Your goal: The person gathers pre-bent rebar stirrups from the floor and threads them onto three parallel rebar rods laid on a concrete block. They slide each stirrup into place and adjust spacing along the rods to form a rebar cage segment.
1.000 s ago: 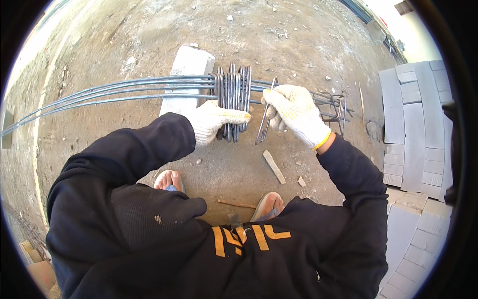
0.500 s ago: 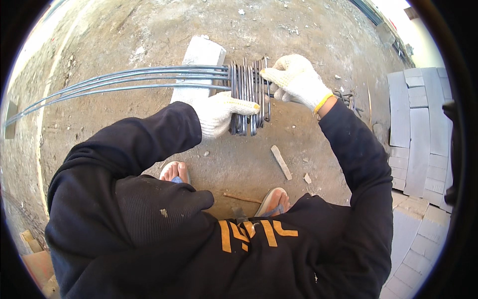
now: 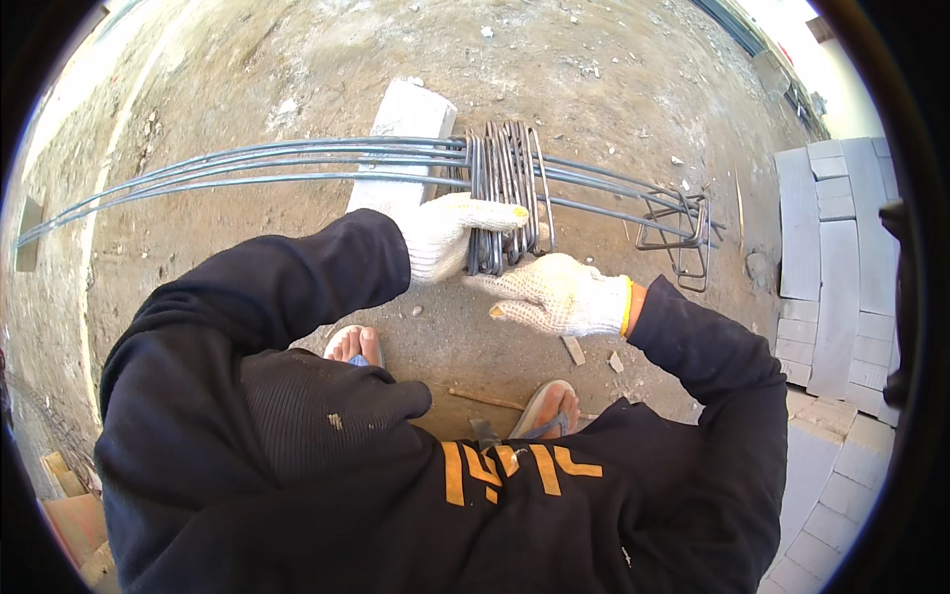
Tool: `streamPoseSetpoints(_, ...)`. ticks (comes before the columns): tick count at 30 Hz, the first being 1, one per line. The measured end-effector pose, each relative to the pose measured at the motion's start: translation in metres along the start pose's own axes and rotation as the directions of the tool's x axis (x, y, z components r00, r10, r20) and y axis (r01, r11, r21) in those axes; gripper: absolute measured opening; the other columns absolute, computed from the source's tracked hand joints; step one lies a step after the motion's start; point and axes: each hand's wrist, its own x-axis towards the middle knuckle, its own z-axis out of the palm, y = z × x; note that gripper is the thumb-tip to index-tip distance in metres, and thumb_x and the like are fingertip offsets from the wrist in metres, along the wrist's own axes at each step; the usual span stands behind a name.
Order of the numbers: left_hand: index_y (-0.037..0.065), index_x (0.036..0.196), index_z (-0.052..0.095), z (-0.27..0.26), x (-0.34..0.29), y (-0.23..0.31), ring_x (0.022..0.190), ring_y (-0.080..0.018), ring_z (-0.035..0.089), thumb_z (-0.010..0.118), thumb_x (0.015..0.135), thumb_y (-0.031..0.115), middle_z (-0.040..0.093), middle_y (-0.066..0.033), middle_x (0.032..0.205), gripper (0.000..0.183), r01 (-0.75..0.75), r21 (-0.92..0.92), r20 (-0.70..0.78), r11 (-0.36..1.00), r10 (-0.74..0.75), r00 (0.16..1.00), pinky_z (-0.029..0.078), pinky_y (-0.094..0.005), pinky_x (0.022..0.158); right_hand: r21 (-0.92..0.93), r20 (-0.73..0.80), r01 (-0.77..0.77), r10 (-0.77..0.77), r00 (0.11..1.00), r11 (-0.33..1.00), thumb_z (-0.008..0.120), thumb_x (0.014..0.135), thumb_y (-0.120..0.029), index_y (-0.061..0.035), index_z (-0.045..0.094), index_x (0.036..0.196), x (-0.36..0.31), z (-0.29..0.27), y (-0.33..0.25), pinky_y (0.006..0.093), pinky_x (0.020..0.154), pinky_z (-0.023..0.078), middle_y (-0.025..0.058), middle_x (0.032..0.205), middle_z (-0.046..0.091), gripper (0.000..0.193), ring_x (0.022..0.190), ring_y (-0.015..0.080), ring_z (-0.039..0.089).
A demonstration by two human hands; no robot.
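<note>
A row of rectangular steel rebar stirrups (image 3: 505,163) is bunched upright around several long steel bars (image 3: 297,148). My gloved left hand (image 3: 440,238) is wrapped round the near left side of the bunch, its thumb lying across the stirrups. Just below their near ends is my gloved right hand (image 3: 564,295), fingers stretched toward the left and apart, with no stirrup in them. Its fingertips are close to the lower ends; whether they touch is unclear. One stirrup stands slightly apart at the bunch's right. More stirrups (image 3: 690,238) hang around the bars' right ends.
A pale block (image 3: 411,111) lies under the bars, and another support (image 3: 30,233) is at their far left end. Grey blocks (image 3: 839,267) are stacked at the right. Stone chips and a thin stick (image 3: 485,398) lie on the dirt ground near my sandalled feet.
My right hand has left the far right side of the stirrups and come down to their near ends. The bars' right ends now show. My left hand keeps its hold.
</note>
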Motion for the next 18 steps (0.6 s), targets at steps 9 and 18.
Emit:
streamPoseSetpoints(9, 0.001, 0.123, 0.062, -0.009, 0.0, 0.0, 0.108, -0.0206, 0.064, 0.063, 0.094, 0.013, 0.067, -0.0117, 0.118, 0.031, -0.026, 0.083, -0.047, 0.996, 0.03, 0.998, 0.051, -0.037, 0.095, 0.213, -0.161, -0.099, 0.135, 0.978, 0.972, 0.059, 0.096, -0.032, -0.013, 0.074, 0.109, 0.019, -0.025, -0.019, 0.0389, 0.079, 0.056, 0.0118, 0.096, 0.074, 0.027, 0.084, 0.0316, 0.07)
streamPoseSetpoints(18, 0.003, 0.107, 0.067, -0.006, 0.0, -0.002, 0.084, -0.0156, 0.071, 0.066, 0.096, 0.014, 0.072, -0.0071, 0.096, 0.015, -0.073, -0.036, -0.188, 0.997, 0.066, 0.98, 0.057, -0.0291, 0.069, -0.096, -0.856, -0.215, 0.03, 0.516, 0.972, 0.069, 0.091, -0.024, -0.0081, 0.071, 0.089, 0.013, -0.101, 0.018, 0.032, 0.063, 0.052, 0.0086, 0.078, 0.068, 0.016, 0.068, 0.0215, 0.067)
